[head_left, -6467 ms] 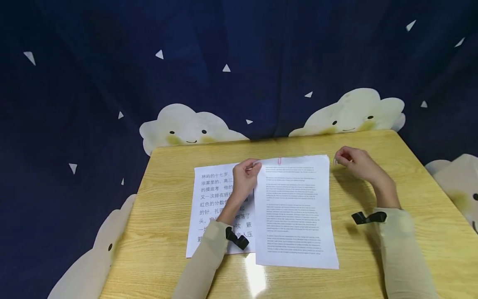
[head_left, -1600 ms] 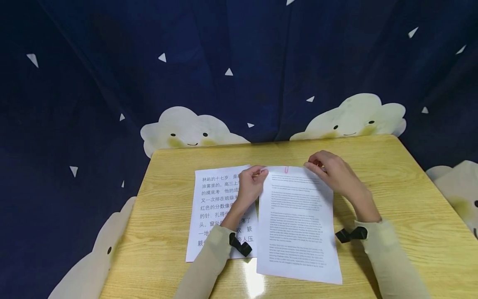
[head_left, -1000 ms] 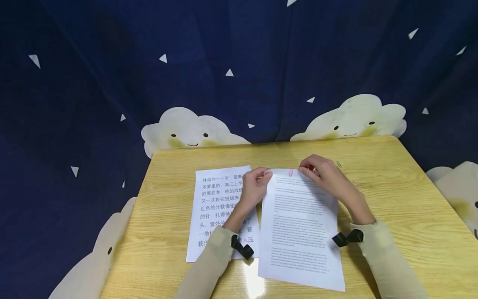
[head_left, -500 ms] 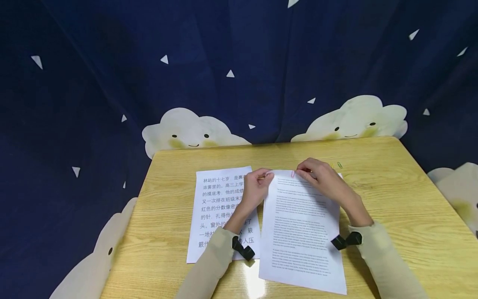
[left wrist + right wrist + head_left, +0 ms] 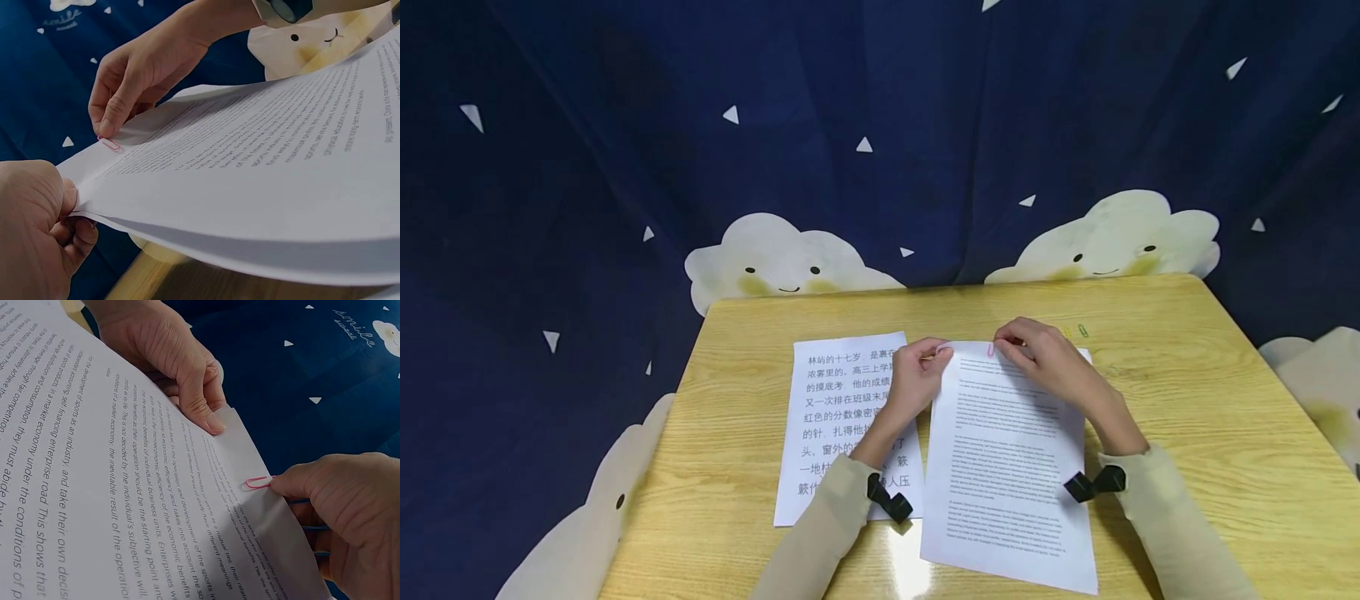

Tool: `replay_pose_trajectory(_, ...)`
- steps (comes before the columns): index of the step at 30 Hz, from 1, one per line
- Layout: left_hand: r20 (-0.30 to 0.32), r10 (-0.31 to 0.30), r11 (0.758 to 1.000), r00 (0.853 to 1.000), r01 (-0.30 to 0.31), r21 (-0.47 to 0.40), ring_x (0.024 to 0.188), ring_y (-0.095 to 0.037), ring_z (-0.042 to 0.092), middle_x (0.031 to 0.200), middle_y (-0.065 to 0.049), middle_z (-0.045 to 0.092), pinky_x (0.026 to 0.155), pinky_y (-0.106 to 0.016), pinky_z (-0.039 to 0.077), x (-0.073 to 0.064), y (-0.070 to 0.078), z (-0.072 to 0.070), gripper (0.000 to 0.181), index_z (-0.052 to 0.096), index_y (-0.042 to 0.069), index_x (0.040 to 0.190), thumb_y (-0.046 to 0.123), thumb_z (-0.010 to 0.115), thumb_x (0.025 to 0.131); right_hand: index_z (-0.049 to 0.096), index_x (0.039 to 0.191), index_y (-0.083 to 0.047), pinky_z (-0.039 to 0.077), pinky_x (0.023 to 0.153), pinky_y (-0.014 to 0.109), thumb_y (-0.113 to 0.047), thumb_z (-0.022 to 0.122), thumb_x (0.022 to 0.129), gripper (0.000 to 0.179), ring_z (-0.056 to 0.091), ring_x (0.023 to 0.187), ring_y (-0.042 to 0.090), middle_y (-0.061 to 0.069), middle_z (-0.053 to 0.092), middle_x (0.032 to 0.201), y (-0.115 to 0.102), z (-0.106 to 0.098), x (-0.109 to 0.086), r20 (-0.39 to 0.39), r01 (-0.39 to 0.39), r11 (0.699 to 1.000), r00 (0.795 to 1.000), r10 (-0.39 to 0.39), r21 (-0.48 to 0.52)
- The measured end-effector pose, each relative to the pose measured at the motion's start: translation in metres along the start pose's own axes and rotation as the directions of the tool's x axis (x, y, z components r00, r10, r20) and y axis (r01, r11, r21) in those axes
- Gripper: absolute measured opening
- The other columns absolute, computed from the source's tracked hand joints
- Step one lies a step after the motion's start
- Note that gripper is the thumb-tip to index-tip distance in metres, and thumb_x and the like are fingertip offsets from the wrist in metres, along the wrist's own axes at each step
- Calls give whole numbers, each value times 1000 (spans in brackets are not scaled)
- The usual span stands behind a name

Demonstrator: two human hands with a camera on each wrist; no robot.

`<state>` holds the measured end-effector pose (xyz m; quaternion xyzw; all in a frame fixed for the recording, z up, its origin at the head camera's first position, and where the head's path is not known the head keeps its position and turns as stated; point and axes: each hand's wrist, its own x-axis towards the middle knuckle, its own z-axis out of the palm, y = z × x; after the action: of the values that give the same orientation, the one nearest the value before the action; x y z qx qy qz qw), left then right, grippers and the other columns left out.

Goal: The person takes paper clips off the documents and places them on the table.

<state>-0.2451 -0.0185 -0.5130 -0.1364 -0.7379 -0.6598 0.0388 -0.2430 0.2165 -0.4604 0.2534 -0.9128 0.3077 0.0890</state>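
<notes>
English-printed sheets [image 5: 1000, 467] are raised from the table by their top edge, and a pink paper clip [image 5: 991, 349] sits on that edge. My left hand [image 5: 916, 383] pinches the top left corner between thumb and fingers. With thumb and fingers, my right hand [image 5: 1048, 358] pinches the outer end of the clip; in the right wrist view the clip's pink loop [image 5: 255, 483] lies flat on the front page, under the thumb's tip. The left wrist view shows the sheets [image 5: 262, 200] bowed, with a gap between layers at the near edge.
Left of the raised sheets, a stack with large Chinese print [image 5: 842, 417] lies on the wooden table [image 5: 730, 400], partly behind my left arm. A green paper clip [image 5: 1083, 331] and a yellow paper clip [image 5: 1067, 332] lie beyond my right hand. A dark blue curtain [image 5: 820, 150] hangs behind.
My right hand has come from right of the sheets, leftward along the top edge to the pink clip. The sheets have shifted right and towards me. Green and yellow clips have come into view.
</notes>
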Motion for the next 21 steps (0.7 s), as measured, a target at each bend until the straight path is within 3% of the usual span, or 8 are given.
replay_pose_trajectory(7, 12, -19, 1000, 1000, 19, -2, 62, -18, 70, 96, -16, 77, 52, -24, 55, -1, 1, 0, 17, 77, -1, 113, 8, 67, 102, 72, 103, -9, 57, 80, 42, -11, 67, 103, 6, 68, 93, 19, 4, 72, 102, -1, 1, 0, -16, 22, 1000, 1000, -21, 10)
replay_pose_trajectory(21, 27, -27, 1000, 999, 26, 7, 68, -16, 74, 98, -17, 77, 58, -28, 60, -1, 1, 0, 17, 76, -3, 114, 6, 67, 101, 71, 101, -11, 56, 78, 41, -12, 65, 104, 7, 64, 90, 16, 1, 70, 100, 0, 1, -1, -16, 17, 1000, 1000, -17, 18)
